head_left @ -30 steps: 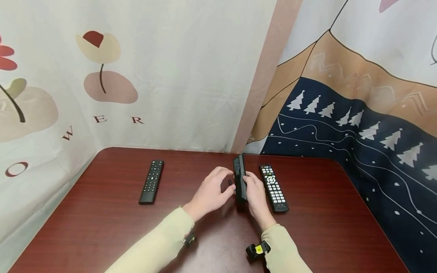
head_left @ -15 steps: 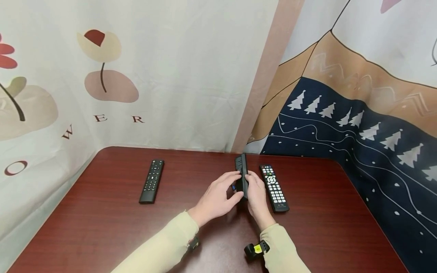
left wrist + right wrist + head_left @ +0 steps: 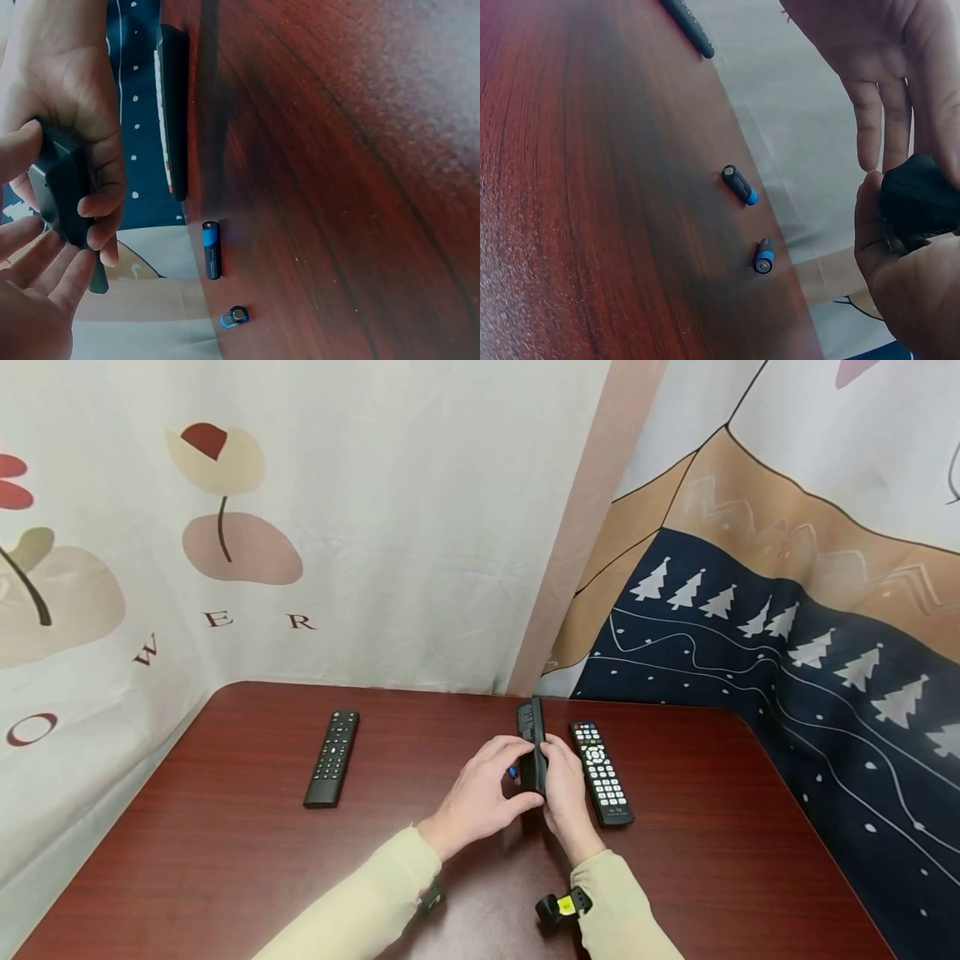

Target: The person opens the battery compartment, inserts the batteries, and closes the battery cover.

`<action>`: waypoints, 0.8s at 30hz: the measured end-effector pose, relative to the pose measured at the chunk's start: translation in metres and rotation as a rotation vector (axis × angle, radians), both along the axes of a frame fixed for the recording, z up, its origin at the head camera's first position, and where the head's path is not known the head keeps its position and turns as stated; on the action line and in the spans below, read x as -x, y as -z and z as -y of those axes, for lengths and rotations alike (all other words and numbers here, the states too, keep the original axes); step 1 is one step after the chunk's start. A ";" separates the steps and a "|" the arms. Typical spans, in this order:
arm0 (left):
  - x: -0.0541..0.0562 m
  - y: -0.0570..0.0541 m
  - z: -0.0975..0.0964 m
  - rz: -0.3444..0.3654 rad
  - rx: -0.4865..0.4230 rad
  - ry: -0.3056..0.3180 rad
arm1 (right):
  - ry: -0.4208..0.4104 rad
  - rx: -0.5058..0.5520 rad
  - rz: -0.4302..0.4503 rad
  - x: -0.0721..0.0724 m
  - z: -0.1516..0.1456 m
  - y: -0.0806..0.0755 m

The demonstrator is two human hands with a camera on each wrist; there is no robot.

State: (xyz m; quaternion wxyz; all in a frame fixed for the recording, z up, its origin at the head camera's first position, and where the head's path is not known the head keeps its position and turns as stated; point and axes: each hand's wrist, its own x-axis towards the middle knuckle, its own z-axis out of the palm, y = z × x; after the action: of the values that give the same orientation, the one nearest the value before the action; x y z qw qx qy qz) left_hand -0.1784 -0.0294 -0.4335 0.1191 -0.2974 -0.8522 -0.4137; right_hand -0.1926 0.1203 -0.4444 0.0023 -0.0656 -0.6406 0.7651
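A black remote control (image 3: 531,743) is held on edge above the table, between both hands. My right hand (image 3: 566,789) grips it from the right, with fingers curled round its body in the left wrist view. My left hand (image 3: 480,793) pinches the same remote, its thumb at the near end and its fingertips along the left side. Two black-and-blue batteries lie on the table beneath: one battery (image 3: 212,251) and a second battery (image 3: 235,316) in the left wrist view. From the head, only a bit of blue battery (image 3: 513,772) shows behind the left fingers.
To the right lies a black remote with white buttons (image 3: 602,774). Another black remote (image 3: 333,760) lies at the left of the dark red table (image 3: 225,860). Printed curtains (image 3: 420,527) hang along the table's far side and right side.
My left hand has moved right, from beside the held remote onto it; its thumb has slid to the near end. The right hand has barely moved.
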 end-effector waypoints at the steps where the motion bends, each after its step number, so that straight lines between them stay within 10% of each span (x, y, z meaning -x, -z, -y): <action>1: 0.001 0.000 0.000 -0.006 0.000 -0.004 | -0.003 -0.001 -0.007 0.000 0.000 0.000; 24: 0.007 -0.002 -0.008 0.087 -0.032 -0.076 | -0.031 -0.003 -0.087 0.000 0.000 0.003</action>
State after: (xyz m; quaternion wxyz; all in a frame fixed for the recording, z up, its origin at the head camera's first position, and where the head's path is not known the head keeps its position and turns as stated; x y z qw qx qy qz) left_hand -0.1853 -0.0219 -0.4318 0.1024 -0.2448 -0.8604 -0.4351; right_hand -0.1927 0.1202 -0.4473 0.0184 -0.0221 -0.6419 0.7663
